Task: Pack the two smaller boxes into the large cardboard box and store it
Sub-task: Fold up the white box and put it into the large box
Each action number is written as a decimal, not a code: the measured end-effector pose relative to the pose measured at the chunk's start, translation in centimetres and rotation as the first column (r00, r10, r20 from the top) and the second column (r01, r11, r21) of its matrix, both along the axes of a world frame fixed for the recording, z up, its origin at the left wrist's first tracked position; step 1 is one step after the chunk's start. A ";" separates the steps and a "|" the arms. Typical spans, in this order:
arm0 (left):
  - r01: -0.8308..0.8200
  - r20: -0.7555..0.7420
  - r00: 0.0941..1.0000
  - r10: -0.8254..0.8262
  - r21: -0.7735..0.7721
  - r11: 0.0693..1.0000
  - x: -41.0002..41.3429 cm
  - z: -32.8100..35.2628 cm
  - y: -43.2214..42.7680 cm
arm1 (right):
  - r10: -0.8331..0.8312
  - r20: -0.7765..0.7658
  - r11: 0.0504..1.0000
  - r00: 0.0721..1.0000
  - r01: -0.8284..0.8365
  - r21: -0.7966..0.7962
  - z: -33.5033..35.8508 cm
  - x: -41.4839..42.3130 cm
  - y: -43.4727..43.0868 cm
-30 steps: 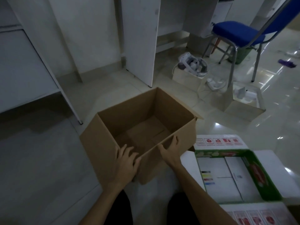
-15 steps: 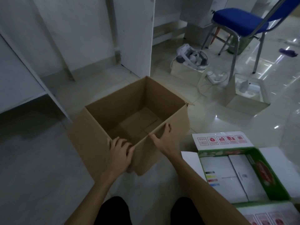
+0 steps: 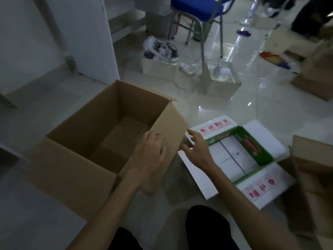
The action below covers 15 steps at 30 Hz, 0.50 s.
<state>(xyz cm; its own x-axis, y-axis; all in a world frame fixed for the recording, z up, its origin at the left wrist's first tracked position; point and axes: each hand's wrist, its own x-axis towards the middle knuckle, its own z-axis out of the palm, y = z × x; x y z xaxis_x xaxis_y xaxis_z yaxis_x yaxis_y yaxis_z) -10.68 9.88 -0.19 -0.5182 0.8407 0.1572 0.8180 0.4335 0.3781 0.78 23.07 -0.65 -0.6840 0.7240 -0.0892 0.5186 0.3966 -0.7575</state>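
Note:
The large cardboard box (image 3: 75,170) stands open and empty on the floor, left of centre. My left hand (image 3: 149,152) lies over its near right rim, fingers curled on the wall. My right hand (image 3: 196,150) hovers just right of that box, fingers spread and holding nothing, above the white flap of a green-lined carton (image 3: 252,145). Inside that open carton lie two white smaller boxes side by side, one on the left (image 3: 221,159) and one on the right (image 3: 243,154). My knees show at the bottom edge.
Beyond the boxes are a small open box with a white headset (image 3: 158,67), a power strip (image 3: 189,67), another open box (image 3: 221,82) and a blue chair (image 3: 194,4). A white cabinet panel (image 3: 90,33) stands behind. More cardboard boxes (image 3: 313,177) sit at the right.
My right hand has let go of the large box's near rim and moved right, over the green carton's flap. My left hand slid right along the rim. The view swung right.

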 end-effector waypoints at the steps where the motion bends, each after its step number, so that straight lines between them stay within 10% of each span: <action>1: 0.046 -0.021 0.999 -0.046 -0.009 0.999 0.4 0.0 0.7 | -0.021 -0.008 1.000 1.000 0.021 0.003 0.2 1.0 0.2; 15: 0.362 0.154 0.930 -0.333 -0.225 0.905 8.8 -8.7 12.8 | -0.310 0.265 0.940 0.913 0.336 -0.060 -7.6 16.3 6.8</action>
